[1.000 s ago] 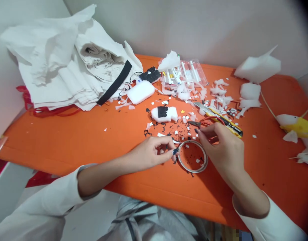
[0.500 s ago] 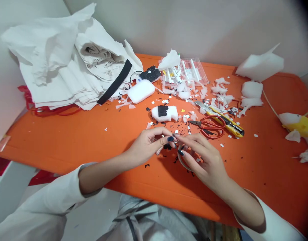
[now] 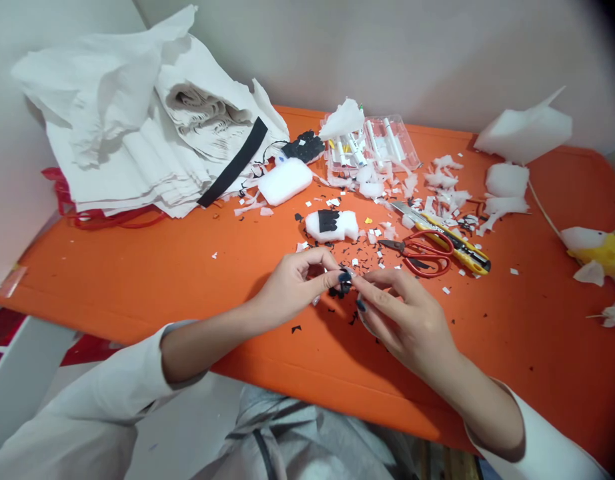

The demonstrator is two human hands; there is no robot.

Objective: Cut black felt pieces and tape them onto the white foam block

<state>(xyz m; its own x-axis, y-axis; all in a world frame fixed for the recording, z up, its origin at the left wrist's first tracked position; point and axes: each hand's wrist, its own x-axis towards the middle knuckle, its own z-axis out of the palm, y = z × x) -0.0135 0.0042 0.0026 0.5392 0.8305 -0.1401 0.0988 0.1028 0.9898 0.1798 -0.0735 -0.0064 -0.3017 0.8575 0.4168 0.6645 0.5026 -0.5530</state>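
My left hand [image 3: 297, 283] and my right hand [image 3: 405, 313] meet at the middle of the orange table [image 3: 137, 267]. Both pinch with thumb and forefinger at a small strip of tape [image 3: 348, 275] between the fingertips. The tape roll, seen earlier, now lies mostly hidden under my right hand. Black and white scraps [image 3: 360, 257] litter the table just beyond my fingers. A white foam piece with a black patch [image 3: 332, 225] lies a little farther back.
Red scissors [image 3: 422, 257] and a yellow utility knife [image 3: 445, 235] lie to the right of my hands. A pile of white sheets [image 3: 137, 133] fills the back left. A clear marker case [image 3: 370, 143], foam blocks [image 3: 525, 133] and a yellow glue gun [image 3: 600, 250] sit behind and right.
My right hand left the scissors and came over the tape roll, covering it. Both hands' fingertips now meet in a pinch on the tape end.
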